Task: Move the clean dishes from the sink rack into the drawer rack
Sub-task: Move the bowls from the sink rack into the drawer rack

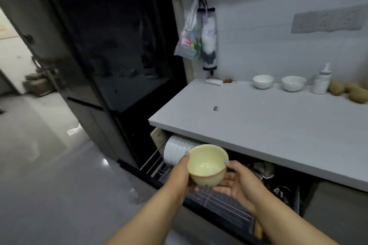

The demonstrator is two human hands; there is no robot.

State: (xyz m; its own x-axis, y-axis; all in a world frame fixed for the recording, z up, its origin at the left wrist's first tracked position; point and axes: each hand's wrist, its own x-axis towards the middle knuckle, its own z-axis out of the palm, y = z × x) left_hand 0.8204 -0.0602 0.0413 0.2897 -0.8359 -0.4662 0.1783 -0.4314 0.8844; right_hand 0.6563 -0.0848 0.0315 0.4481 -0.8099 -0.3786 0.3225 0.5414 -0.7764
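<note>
Pale-yellow bowl — brownish rim, seemingly empty — gripped by both hands.

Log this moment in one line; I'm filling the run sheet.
stage: carrying | left hand and right hand: grip yellow bowl | position: above open drawer rack

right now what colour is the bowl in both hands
Pale yellow, with a thin brownish rim: the bowl, seen best in the head view.

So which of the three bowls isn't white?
The pale yellow bowl held in both hands, left hand and right hand, over the open drawer rack. The two round white bowls sit on the counter by the wall.
</note>
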